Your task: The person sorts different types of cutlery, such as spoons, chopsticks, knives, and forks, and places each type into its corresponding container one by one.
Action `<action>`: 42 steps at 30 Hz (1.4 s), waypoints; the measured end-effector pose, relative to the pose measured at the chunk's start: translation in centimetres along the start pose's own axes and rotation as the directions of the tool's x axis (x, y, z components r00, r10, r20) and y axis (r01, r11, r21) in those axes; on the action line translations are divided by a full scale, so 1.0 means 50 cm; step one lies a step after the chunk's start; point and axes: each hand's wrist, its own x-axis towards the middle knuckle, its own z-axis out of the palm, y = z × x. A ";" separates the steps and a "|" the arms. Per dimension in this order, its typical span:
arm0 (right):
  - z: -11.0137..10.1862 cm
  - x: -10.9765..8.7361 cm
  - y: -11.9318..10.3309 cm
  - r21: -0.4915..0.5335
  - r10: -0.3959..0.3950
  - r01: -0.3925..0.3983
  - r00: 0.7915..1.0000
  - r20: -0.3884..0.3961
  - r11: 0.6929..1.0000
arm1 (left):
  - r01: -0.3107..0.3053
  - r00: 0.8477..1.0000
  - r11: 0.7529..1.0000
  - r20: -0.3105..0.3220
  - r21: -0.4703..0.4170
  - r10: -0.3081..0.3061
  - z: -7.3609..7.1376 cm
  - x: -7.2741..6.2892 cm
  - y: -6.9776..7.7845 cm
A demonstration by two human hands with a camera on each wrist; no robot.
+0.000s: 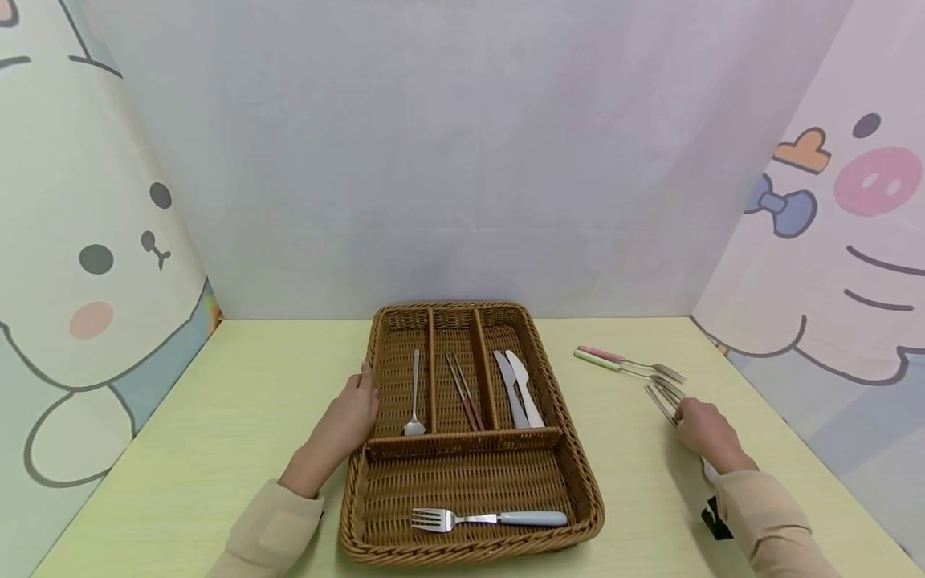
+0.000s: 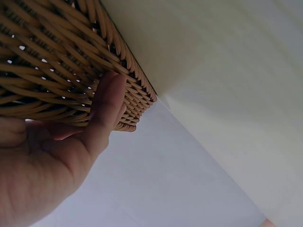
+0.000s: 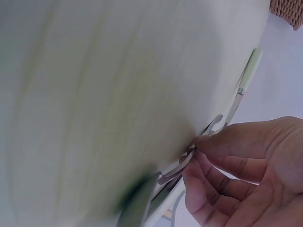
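Note:
At the left side of a brown wicker cutlery tray (image 1: 592, 502), my left hand (image 1: 348, 417) grips the rim. In the left wrist view its thumb (image 2: 108, 101) presses the woven outer wall, and the other fingers are partly hidden. Over at the right of the table, my right hand (image 1: 704, 433) pinches a metal fork (image 3: 176, 174) by its neck between thumb and fingers. The fork's tines point away from me, and the hand covers part of it. Just beyond lie a green-handled fork (image 1: 598, 359) and a pink-handled fork (image 1: 601, 353), side by side.
Inside the tray, separate compartments hold a spoon (image 1: 415, 401), brown-ended chopsticks (image 1: 466, 393) and two knives (image 1: 522, 393). Across the front compartment lies a fork with a pale blue handle (image 1: 533, 518). A plain wall (image 1: 462, 160) stands behind the yellow table (image 1: 289, 377).

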 end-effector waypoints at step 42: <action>-0.014 0.000 -0.084 0.105 -0.143 0.154 0.984 -0.111 0.982 | 0.004 1.000 1.000 -0.009 0.006 -0.004 0.002 0.001 -0.001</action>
